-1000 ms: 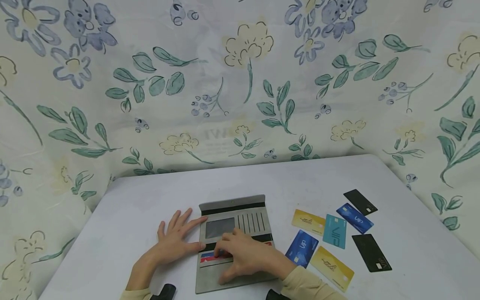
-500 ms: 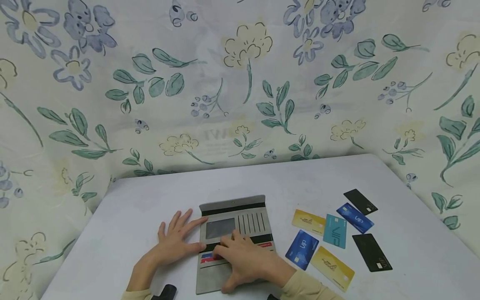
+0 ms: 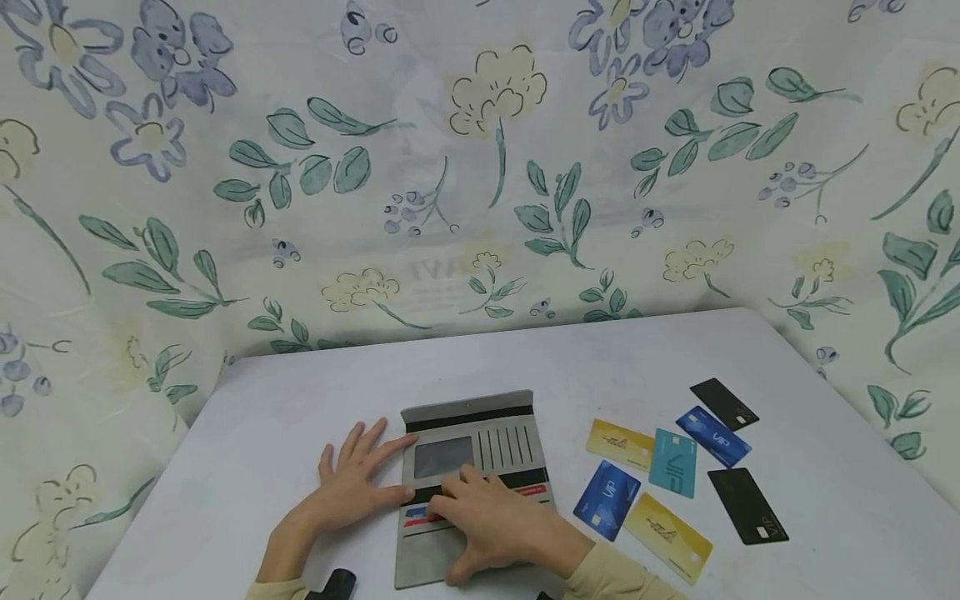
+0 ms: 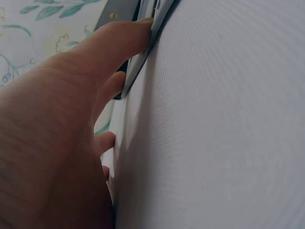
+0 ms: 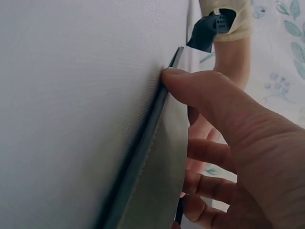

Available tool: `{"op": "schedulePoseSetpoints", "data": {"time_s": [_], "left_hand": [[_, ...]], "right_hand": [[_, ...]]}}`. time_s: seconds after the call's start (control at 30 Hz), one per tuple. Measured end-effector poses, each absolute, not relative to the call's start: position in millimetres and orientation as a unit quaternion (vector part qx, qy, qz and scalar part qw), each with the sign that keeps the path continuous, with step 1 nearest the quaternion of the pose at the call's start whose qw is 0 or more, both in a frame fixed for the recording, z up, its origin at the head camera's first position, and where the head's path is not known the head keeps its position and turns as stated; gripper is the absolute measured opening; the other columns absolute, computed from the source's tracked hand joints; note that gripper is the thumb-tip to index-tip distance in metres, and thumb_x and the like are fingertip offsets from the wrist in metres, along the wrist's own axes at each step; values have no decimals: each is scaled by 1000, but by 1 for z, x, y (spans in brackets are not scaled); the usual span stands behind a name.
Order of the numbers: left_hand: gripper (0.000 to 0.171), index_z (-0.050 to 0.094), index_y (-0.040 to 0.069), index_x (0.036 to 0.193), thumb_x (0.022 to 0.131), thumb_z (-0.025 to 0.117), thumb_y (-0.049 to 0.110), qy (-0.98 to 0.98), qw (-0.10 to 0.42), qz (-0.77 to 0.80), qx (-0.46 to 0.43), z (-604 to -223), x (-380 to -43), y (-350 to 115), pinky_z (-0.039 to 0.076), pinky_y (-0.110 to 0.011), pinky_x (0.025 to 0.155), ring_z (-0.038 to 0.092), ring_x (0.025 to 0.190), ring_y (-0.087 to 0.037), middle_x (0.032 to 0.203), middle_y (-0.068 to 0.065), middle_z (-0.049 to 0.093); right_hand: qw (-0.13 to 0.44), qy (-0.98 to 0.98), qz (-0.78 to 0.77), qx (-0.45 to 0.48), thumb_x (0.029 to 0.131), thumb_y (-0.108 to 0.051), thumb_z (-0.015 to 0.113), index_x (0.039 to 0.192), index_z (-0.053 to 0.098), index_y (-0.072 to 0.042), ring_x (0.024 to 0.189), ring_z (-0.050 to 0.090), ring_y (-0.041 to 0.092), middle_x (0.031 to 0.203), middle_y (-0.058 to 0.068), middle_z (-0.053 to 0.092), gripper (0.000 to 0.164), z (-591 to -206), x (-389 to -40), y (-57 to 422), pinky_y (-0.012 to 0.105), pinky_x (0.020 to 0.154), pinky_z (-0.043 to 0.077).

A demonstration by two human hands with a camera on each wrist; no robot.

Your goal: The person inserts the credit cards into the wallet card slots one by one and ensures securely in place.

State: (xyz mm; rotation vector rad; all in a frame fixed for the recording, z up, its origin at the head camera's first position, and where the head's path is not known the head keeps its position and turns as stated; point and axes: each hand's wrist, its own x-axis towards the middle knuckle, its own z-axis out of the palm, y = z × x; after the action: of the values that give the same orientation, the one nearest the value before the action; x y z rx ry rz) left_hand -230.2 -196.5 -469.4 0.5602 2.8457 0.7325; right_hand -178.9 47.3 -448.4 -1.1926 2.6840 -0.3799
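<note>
A grey wallet [image 3: 423, 564] lies unfolded on the table, with a dark window [image 3: 442, 456] and a row of slots on its far half. My left hand [image 3: 351, 490] rests at its left edge, fingers spread, with the thumb and index finger touching that edge. My right hand [image 3: 498, 521] lies over the near half. Its fingertips rest on the wallet, and its thumb touches the near edge, also seen in the right wrist view. A red and blue card [image 3: 417, 517] shows in a slot beside the right fingers; the hand hides part of that row.
To the right of the wallet lie several loose cards: a yellow card [image 3: 667, 537], a blue card [image 3: 607, 500], a teal card [image 3: 672, 463] and a black card [image 3: 747, 506] among them. A flowered cloth [image 3: 480, 167] hangs behind the white table [image 3: 300, 383].
My right thumb has slid toward the wallet's near edge, and the fingers have shifted slightly. More of a red strip shows right of the hand. The left hand stays in place.
</note>
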Motion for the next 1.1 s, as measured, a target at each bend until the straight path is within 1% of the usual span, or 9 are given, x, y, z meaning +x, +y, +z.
{"op": "schedulePoseSetpoints", "data": {"time_s": [0.2, 0.33, 0.47, 0.63, 0.83, 0.97, 1.1], "left_hand": [[72, 51, 26, 144, 80, 73, 49, 949, 81, 247, 180, -470, -229, -196, -11, -76, 104, -2, 147, -50, 162, -22, 19], [72, 50, 26, 145, 81, 72, 50, 948, 85, 247, 179, -471, -228, -196, -12, -75, 104, -2, 147, -49, 162, -21, 18], [72, 50, 26, 145, 81, 72, 51, 948, 86, 248, 181, -471, -227, -196, -12, -76, 104, -2, 147, -50, 162, -21, 18], [72, 49, 25, 146, 82, 71, 50, 947, 83, 250, 185, -469, -226, -198, -12, -76, 103, -3, 147, -51, 162, -22, 18], [72, 49, 26, 146, 83, 71, 51, 947, 80, 248, 189, -467, -230, -198, -12, -75, 104, -3, 147, -49, 162, -21, 17], [72, 48, 26, 147, 83, 71, 51, 947, 80, 249, 189, -468, -231, -197, -13, -75, 104, -3, 147, -49, 163, -21, 17], [73, 48, 26, 147, 82, 71, 53, 947, 79, 247, 188, -469, -231, -196, -12, -74, 105, -3, 147, -49, 163, -20, 17]], "right_hand": [[93, 906, -124, -394, 78, -53, 78, 127, 58, -29, 103, 45, 7, 118, -12, 53, 58, -449, -176, 47, 34, 88, 48], [90, 912, -109, -385, 77, -56, 78, 130, 60, -30, 106, 48, 8, 120, -11, 54, 62, -448, -172, 47, 35, 89, 48], [87, 917, -92, -378, 76, -57, 78, 132, 60, -31, 111, 49, 9, 124, -10, 55, 65, -446, -169, 47, 38, 91, 49], [95, 921, -91, -365, 75, -58, 79, 133, 59, -34, 109, 49, 7, 120, -12, 55, 66, -443, -169, 47, 41, 92, 48], [96, 927, -85, -352, 75, -60, 78, 134, 57, -36, 111, 48, 7, 119, -13, 54, 67, -439, -169, 48, 46, 95, 43], [92, 928, -88, -351, 75, -59, 78, 134, 57, -36, 109, 48, 7, 117, -13, 53, 67, -441, -169, 51, 48, 96, 42], [87, 926, -92, -355, 77, -59, 77, 135, 57, -33, 113, 47, 9, 118, -13, 54, 67, -444, -168, 56, 49, 96, 41]]}}
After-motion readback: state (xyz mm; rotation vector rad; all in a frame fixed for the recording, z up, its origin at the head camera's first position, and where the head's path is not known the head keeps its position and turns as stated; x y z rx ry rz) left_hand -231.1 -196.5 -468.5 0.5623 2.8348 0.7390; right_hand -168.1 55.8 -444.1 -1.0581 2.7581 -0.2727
